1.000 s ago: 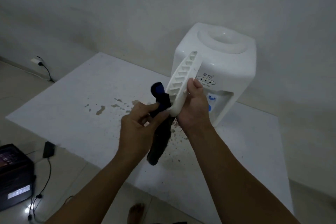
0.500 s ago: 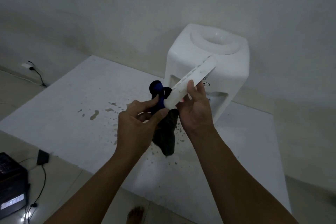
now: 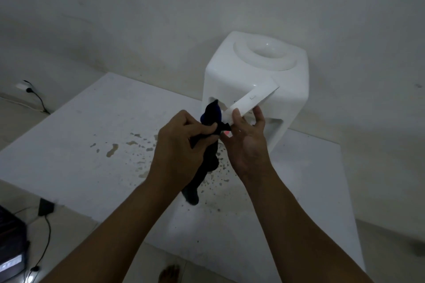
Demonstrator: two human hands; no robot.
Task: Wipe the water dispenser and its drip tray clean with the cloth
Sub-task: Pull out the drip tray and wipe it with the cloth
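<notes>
Above the table, head view:
Left hand (image 3: 179,142): gripping the dark cloth (image 3: 208,149) in a closed fist, its tail hanging down.
Right hand (image 3: 247,142): pinching the near end of the white drip tray (image 3: 251,100) between thumb and fingers, the palm facing the camera.
Drip tray: tilting up toward the right, in front of the water dispenser (image 3: 255,76).
Water dispenser: standing at the table's (image 3: 92,126) far edge.
Table: showing brownish splashes (image 3: 128,147).

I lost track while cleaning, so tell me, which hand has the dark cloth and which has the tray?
The left hand grips the dark cloth; the right hand holds the white drip tray.
</notes>
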